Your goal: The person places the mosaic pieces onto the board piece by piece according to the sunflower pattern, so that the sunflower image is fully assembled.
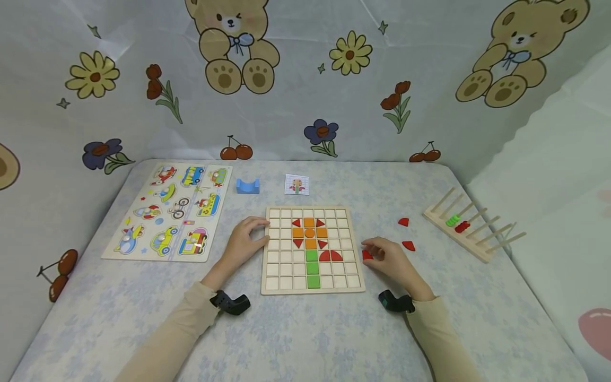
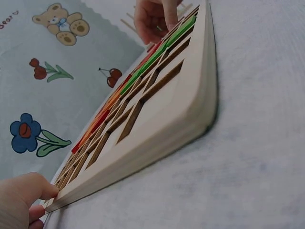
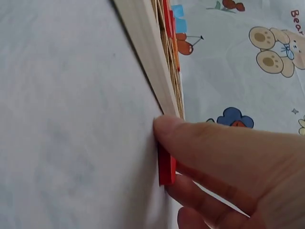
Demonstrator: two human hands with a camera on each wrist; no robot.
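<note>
A wooden grid board (image 1: 288, 291) lies flat on the table, with green and orange squares, an orange disc, red triangles and two red quarter-circle pieces set in it. My left hand (image 1: 244, 243) touches its left edge with thumb and fingertips, the thumb (image 2: 35, 187) resting at the rim. Just outside the right edge, my right hand (image 1: 392, 261) pinches a red piece (image 1: 366, 255). That piece (image 3: 166, 167) stands out between thumb and fingers in the right wrist view, partly covered. Two loose red quarter-circle pieces (image 1: 403, 222) lie beyond the right hand.
A small pattern card (image 1: 297, 184) and a blue curved block (image 1: 247, 186) lie behind the board. A vehicle picture puzzle (image 1: 143, 233) sits at the left. On the right stands a wooden peg rack (image 1: 458, 233) with green and red beads.
</note>
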